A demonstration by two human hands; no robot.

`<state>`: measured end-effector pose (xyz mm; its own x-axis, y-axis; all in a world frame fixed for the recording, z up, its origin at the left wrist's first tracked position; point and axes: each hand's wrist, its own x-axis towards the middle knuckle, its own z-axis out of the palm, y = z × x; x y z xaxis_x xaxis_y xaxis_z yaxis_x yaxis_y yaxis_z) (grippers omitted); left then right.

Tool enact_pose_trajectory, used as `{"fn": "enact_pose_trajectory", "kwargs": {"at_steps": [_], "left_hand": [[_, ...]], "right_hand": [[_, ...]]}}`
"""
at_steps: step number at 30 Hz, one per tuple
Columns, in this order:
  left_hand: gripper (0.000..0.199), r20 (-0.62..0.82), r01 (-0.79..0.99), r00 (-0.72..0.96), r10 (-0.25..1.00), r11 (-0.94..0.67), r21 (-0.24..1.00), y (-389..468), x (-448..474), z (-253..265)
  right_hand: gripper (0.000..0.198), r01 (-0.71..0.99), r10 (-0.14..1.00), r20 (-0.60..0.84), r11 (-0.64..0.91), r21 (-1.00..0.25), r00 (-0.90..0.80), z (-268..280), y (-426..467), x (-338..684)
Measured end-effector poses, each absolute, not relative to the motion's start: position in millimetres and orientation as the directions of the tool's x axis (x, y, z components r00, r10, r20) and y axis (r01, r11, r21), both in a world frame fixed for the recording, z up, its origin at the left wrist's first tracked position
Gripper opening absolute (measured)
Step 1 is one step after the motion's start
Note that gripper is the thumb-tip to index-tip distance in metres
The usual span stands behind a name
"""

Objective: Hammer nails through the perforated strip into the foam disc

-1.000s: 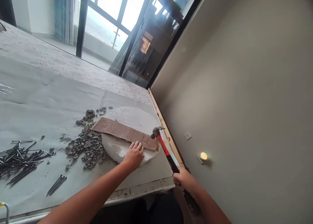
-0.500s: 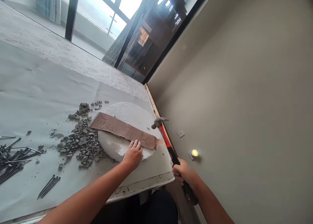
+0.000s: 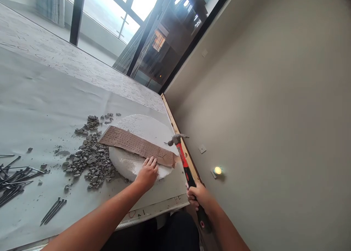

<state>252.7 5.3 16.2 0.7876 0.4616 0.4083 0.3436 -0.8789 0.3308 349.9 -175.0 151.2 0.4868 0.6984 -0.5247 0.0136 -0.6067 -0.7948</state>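
My left hand (image 3: 148, 173) lies with its fingers flat on the near edge of a brown strip (image 3: 134, 143) dotted with many small holes. That strip lies across a round white slab (image 3: 149, 125) with a rough surface. A claw hammer (image 3: 181, 154) with a red and black handle is held in my right hand (image 3: 199, 195), closed around the grip. The hammer's head is up, near the strip's right end and apart from it as far as I can see. Left of the slab, grey stone chips (image 3: 94, 161) lie in a heap.
Long dark nails (image 3: 13, 181) are piled at the left, with several more (image 3: 53, 211) side by side near the front edge. Pale sheeting (image 3: 68, 97) covers the surface. A wooden rail (image 3: 171, 114) and the wall (image 3: 260, 116) border the right; a lit night light (image 3: 218, 170) is on the wall.
The hammer and my right hand have shifted slightly left, and the handle stands a little differently. My left hand stays on the strip. The whole view has moved slightly.
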Motion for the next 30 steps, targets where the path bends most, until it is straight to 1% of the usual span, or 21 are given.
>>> {"fn": "enact_pose_trajectory", "kwargs": {"at_steps": [2,4,7,9,10,12,14,16,19,23,25,28,30], "left_hand": [[0.036,0.412,0.342,0.784,0.463,-0.878,0.336,5,253,16],[0.036,0.417,0.341,0.78,0.467,-0.876,0.342,5,253,16],[0.036,0.405,0.342,0.79,0.459,-0.88,0.331,6,252,19],[0.035,0.396,0.345,0.798,0.455,-0.882,0.32,6,251,21],[0.035,0.396,0.345,0.798,0.454,-0.883,0.318,7,251,21],[0.035,0.402,0.343,0.794,0.456,-0.882,0.322,7,251,21],[0.034,0.409,0.339,0.791,0.456,-0.882,0.328,7,251,20],[0.033,0.41,0.342,0.788,0.459,-0.88,0.328,7,252,19],[0.033,0.414,0.341,0.791,0.451,-0.886,0.314,7,252,18],[0.032,0.421,0.338,0.789,0.447,-0.888,0.31,7,251,22],[0.031,0.417,0.34,0.792,0.446,-0.889,0.305,8,251,23],[0.029,0.413,0.339,0.798,0.439,-0.893,0.294,10,250,22],[0.029,0.401,0.343,0.805,0.438,-0.894,0.289,9,250,24]], "right_hand": [[0.024,-0.032,0.67,-0.603,-0.657,-0.753,0.433,137,-174,347],[0.024,-0.061,0.675,-0.62,-0.656,-0.753,0.401,129,-176,345],[0.024,-0.071,0.735,-0.512,-0.54,-0.838,0.445,138,-181,346],[0.024,-0.059,0.742,-0.452,-0.49,-0.87,0.495,148,-185,349],[0.024,-0.054,0.731,-0.446,-0.492,-0.869,0.517,150,-186,350],[0.022,-0.048,0.698,-0.483,-0.544,-0.838,0.528,147,-188,351],[0.021,-0.021,0.671,-0.544,-0.62,-0.784,0.503,137,-189,351],[0.021,0.021,0.672,-0.577,-0.659,-0.752,0.465,129,-189,350],[0.02,0.05,0.715,-0.523,-0.611,-0.79,0.463,135,-190,349],[0.021,0.025,0.738,-0.446,-0.53,-0.848,0.506,148,-189,351],[0.022,-0.003,0.721,-0.472,-0.546,-0.838,0.507,141,-188,352],[0.022,-0.015,0.673,-0.55,-0.626,-0.779,0.494,118,-189,351],[0.023,-0.031,0.668,-0.563,-0.631,-0.775,0.487,106,-190,349]]}}
